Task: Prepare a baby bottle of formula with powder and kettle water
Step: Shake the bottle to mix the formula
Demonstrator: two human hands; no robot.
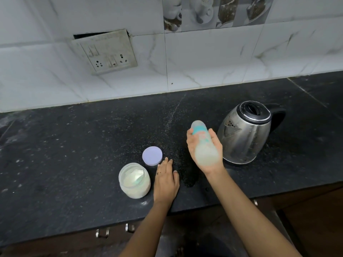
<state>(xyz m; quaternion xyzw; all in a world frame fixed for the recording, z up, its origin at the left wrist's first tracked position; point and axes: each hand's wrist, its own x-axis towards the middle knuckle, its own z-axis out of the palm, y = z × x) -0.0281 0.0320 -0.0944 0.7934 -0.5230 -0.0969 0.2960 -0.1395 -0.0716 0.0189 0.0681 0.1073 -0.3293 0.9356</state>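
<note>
two hands shown: the left hand (166, 180) rests flat and relaxed on the desk (74, 145) beside the open powder jar (134, 180), while the right hand (217, 145) grips, raised near the kettle (245, 134), the blurred baby bottle (203, 143), which we judge light, smooth-walled and best held mid-body.

Dark speckled tabletop (74, 145) below white marbled wall tiles (204, 58). A grimy socket plate (105, 52) sits tilted on the wall, with cup-picture tiles (213, 12) above right. Metal handles (102, 233) show under the front edge.
</note>
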